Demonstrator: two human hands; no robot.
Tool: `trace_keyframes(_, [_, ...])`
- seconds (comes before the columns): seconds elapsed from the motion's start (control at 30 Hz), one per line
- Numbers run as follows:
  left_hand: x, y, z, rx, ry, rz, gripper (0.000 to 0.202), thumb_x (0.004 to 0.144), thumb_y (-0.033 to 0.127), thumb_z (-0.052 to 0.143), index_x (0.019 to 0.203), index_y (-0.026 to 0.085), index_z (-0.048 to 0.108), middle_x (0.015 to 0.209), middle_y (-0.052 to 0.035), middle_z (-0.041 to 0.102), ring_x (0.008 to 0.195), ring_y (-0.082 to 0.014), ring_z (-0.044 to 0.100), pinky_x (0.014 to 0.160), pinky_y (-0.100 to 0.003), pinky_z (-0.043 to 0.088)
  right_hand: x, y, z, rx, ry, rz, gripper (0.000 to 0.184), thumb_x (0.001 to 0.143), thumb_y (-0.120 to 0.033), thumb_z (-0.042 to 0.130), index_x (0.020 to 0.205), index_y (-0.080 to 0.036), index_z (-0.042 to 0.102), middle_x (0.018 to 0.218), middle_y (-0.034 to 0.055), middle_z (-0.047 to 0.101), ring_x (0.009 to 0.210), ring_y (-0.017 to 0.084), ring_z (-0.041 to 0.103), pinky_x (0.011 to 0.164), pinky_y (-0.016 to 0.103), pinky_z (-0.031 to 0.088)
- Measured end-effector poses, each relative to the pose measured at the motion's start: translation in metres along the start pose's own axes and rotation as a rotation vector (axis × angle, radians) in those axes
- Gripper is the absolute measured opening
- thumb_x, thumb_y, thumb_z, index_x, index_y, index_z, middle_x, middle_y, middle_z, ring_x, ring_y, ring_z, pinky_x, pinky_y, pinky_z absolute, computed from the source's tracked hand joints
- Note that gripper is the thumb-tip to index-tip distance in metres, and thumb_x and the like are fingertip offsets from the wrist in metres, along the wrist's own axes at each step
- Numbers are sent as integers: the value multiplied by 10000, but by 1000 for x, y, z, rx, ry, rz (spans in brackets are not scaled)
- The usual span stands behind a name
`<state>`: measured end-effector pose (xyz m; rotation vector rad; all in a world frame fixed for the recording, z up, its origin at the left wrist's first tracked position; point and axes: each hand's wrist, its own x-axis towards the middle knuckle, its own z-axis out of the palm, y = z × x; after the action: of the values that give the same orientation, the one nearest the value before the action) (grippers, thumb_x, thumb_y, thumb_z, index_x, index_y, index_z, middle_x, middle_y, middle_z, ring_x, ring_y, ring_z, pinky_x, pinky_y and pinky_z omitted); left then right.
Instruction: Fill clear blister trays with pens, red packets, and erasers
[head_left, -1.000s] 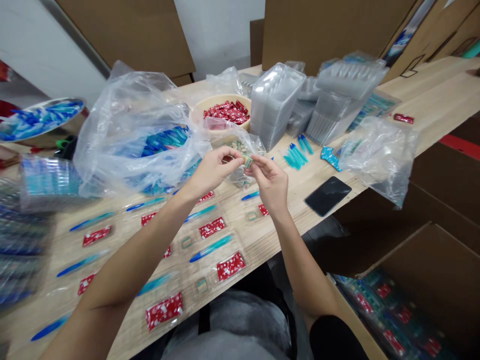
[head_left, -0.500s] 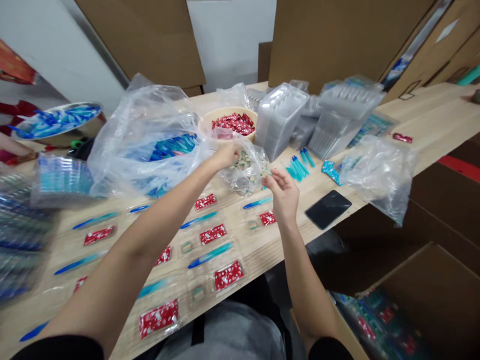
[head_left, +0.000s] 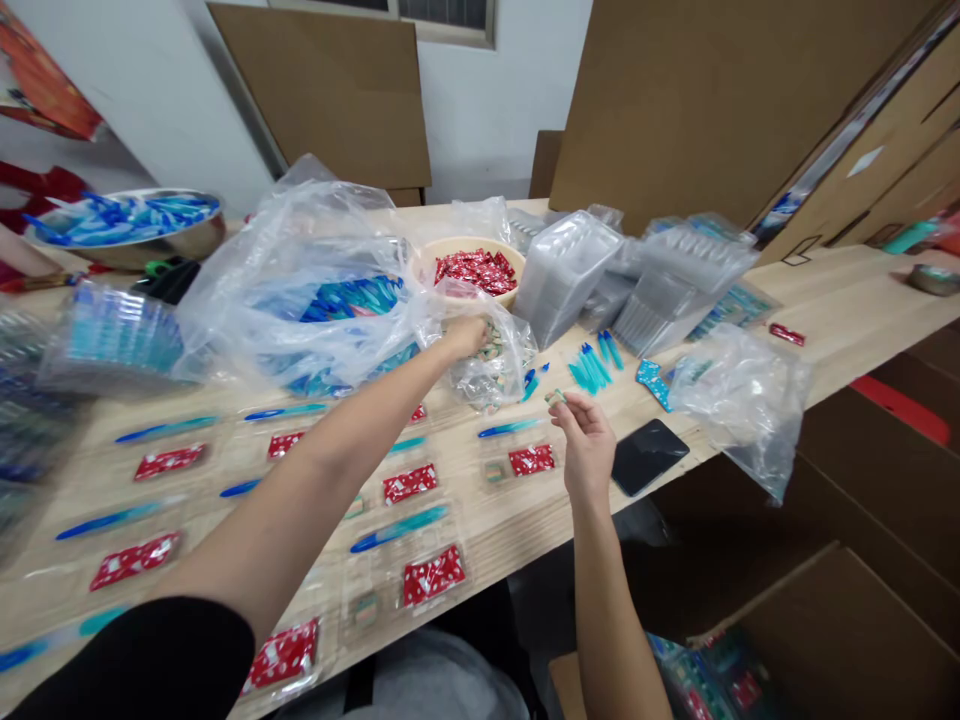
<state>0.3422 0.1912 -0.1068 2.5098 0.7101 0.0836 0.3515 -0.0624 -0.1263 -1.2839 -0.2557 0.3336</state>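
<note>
The right hand is raised and nearly closed, its thumb and forefinger pinched on a small green-and-beige piece, the other fingers loosely curled. The left hand stretches forward, fingers bent at the mouth of a clear plastic bag. Plastic hides the fingertips, so whether it has hold of anything cannot be told. The bag sits just ahead of the left hand and up and left of the right, with a heap of small pieces inside. Beyond the left hand is a tan bowl of red sachets. Loose teal sticks lie just ahead of the right hand, and a black phone lies to its right. Nearer the person, the wooden table carries rows of clear sleeves.
</note>
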Motion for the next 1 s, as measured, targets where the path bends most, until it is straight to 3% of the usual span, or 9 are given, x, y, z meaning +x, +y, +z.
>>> trace_keyframes(0.2, [0,3,1,101,-66,-67,203,788,154,678,623,140,559,753,-13,635,862,-167,610,845,-327,471,0,4,1,9,-7,5,374,597,-425,771,848,-181,641,754,21,690,708,157,635,686,321,504])
trace_keyframes(0.47, [-2,9,-1,-8,-63,-132,106,894,221,610,901,117,627,797,1,641,699,-117,605,680,-277,514,2,5,-4,-33,11,5,380,609,-441,761,857,-181,634,771,31,694,710,164,633,666,322,495])
trace_keyframes(0.57, [0,11,4,-41,-108,-156,147,874,229,638,782,115,621,678,23,607,614,-101,575,633,-259,499,2,7,-3,-43,7,5,395,611,-463,763,858,-183,634,779,38,698,710,168,635,666,326,496])
trace_keyframes(0.73, [-4,11,7,-58,-68,-133,239,713,136,709,523,165,566,422,58,461,630,-121,544,659,-228,427,2,5,-2,-46,-13,1,399,611,-461,773,860,-181,633,777,40,704,708,173,642,666,327,496])
trace_keyframes(1.0, [-15,15,1,-108,-62,-69,209,697,164,654,510,198,566,437,80,479,667,-106,523,674,-212,389,1,4,0,19,-9,17,358,606,-396,787,849,-177,642,737,15,696,686,148,639,648,295,492])
